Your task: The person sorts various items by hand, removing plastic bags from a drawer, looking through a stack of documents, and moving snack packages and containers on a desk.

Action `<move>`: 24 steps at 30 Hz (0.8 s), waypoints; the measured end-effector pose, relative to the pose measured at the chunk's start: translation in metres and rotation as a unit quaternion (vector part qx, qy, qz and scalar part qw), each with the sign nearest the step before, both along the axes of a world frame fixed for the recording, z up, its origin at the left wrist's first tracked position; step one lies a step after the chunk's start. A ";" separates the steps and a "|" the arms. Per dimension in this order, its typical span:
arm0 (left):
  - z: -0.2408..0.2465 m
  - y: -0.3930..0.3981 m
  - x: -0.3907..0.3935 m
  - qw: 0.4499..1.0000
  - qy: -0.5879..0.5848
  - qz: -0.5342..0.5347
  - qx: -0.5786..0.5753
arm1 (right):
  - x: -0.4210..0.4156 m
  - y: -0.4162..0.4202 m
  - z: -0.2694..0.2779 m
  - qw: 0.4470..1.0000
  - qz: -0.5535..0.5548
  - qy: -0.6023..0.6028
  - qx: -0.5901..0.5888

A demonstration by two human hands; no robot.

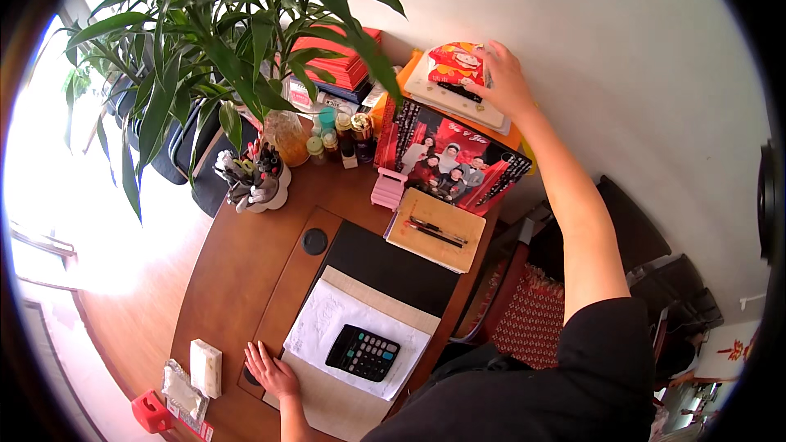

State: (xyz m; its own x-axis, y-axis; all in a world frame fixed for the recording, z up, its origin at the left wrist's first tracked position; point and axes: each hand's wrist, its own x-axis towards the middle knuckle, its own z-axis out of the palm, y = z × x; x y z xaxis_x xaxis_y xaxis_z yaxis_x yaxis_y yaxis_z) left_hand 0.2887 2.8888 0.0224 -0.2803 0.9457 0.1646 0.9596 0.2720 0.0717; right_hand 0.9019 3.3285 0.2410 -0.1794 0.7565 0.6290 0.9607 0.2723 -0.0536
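At the upper right, my right hand (508,85) is around the right end of a red patterned soft packet (454,64), its thumb near the lower edge. Beneath the packet are a black item (459,92) and a pale notebook (424,83). My left hand (273,373) rests palm down on the wooden desk (236,282), fingers slightly apart, beside a beige desk mat (331,402). Right of it, a black calculator (363,353) lies on white papers with handwriting (319,313). Two pens (437,232) lie on a tan notebook (424,252).
A framed group photo (454,162) leans before the notebook pile, near a pink miniature chair (388,188). Small bottles (347,135), a pen holder (270,193) and a tall leafy plant (227,43) stand leftward. A white pack (206,368) and red holder (151,411) are lower left.
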 end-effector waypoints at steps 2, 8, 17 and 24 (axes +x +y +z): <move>0.001 0.003 0.003 1.000 -0.016 0.007 -0.010 | 0.004 0.011 0.000 0.999 -0.028 -0.010 -0.043; 0.042 0.012 0.026 0.990 -0.104 0.028 0.095 | -0.040 -0.043 0.056 0.977 0.079 0.193 0.040; 0.182 0.110 0.199 0.137 -0.981 -0.126 -0.049 | -0.185 -0.228 0.029 0.843 0.350 0.357 -0.198; 0.188 0.113 0.209 0.056 -0.997 -0.002 -0.055 | -0.194 -0.229 0.031 0.871 0.410 0.177 -0.204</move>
State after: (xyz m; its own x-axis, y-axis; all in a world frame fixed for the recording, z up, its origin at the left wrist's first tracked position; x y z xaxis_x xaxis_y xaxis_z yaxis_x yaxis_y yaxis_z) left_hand 0.4976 3.0015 0.2102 0.3622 0.9111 -0.1968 -0.9261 0.3757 0.0349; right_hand 0.7075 3.0993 0.2725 -0.6147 0.6388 0.4627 0.3558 0.7481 -0.5601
